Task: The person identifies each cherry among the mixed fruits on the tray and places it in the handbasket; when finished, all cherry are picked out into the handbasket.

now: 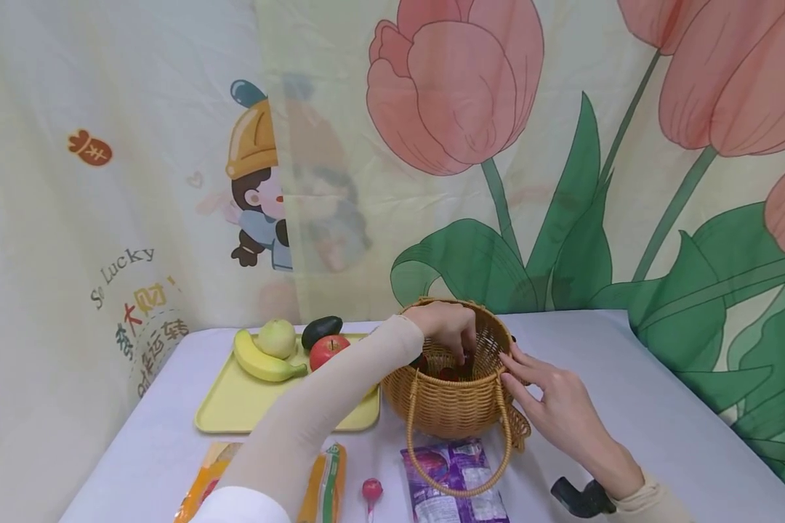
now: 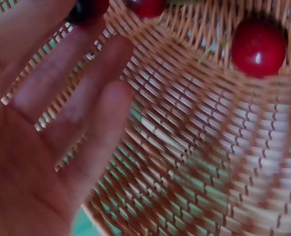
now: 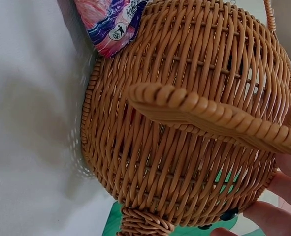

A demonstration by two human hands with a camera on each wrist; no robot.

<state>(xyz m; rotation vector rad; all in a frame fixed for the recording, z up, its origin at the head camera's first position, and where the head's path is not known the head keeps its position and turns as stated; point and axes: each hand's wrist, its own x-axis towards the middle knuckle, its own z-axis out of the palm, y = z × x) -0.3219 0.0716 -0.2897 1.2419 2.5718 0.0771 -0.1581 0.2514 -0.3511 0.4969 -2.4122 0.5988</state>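
Wicker basket (image 1: pixel 458 410), left hand (image 1: pixel 446 325) inside, hold unclear, right hand (image 1: pixel 556 398) unclenched, touching rim (image 1: pixel 461 380)

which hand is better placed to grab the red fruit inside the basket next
Probably the left: the left hand is down inside the basket, close to the red fruit, while the right hand touches the basket at its rim.

From the head view's centre, a yellow tray (image 1: pixel 235 407) lies at half past seven. Around the tray's own dial: a banana (image 1: pixel 262 362) at ten, a pale-green round fruit (image 1: pixel 277 338) at twelve, a dark oval fruit (image 1: pixel 321 333) at one, a red apple (image 1: pixel 327 350) at two. Nearer the viewer: an orange packet (image 1: pixel 327 483) towards seven, a pink lollipop (image 1: pixel 371 489) at six, a purple packet (image 1: pixel 456 471) at half past five.
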